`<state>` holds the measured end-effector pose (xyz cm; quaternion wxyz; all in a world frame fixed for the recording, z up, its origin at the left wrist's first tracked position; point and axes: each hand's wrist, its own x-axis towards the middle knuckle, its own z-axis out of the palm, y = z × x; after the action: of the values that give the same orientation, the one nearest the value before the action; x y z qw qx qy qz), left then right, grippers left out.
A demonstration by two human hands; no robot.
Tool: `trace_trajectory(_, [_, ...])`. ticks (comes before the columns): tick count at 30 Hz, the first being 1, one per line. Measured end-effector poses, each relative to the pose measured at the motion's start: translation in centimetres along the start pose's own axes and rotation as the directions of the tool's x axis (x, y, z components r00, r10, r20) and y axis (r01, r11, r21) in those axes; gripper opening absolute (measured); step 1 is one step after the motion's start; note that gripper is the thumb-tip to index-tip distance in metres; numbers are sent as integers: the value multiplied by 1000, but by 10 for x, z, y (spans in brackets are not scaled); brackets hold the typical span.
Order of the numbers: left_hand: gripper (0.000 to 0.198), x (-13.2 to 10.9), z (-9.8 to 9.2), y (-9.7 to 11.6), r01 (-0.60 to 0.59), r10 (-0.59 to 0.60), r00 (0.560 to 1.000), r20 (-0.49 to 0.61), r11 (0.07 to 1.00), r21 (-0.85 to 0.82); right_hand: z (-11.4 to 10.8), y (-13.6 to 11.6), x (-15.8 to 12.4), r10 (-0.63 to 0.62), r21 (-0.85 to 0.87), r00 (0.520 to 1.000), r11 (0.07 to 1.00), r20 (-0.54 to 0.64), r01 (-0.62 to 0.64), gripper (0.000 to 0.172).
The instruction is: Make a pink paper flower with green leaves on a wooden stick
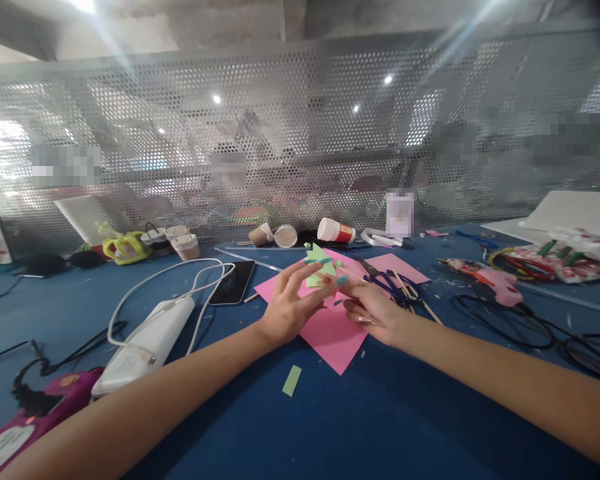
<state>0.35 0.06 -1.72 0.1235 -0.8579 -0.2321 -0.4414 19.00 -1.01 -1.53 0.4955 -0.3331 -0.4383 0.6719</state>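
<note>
Over the middle of the table my left hand (291,305) and my right hand (373,310) meet at the fingertips. Both are closed in a pinch, and whatever lies between the fingers is too small and covered to make out. Pink paper sheets (337,340) lie beneath them. Just behind the left fingers is a cut piece of light green paper (316,256) with a pointed top. Scissors with dark blue handles (397,290) rest beyond my right hand, with thin wooden sticks (433,311) around them. A small green paper strip (291,381) lies nearer to me.
To the left are a phone (234,283), a white power bank (147,343) with a cable, and a magenta glue gun (65,393). A pink glue gun (495,280) with black cord lies right. Paper cups (336,231) lie along the back by a perforated metal screen (300,147).
</note>
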Motion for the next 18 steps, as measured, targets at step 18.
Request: trace_trajectory(18, [20, 11, -4, 2, 468, -401, 884, 242, 731, -496, 15, 16, -11, -61, -310, 989, 946, 133, 100, 25])
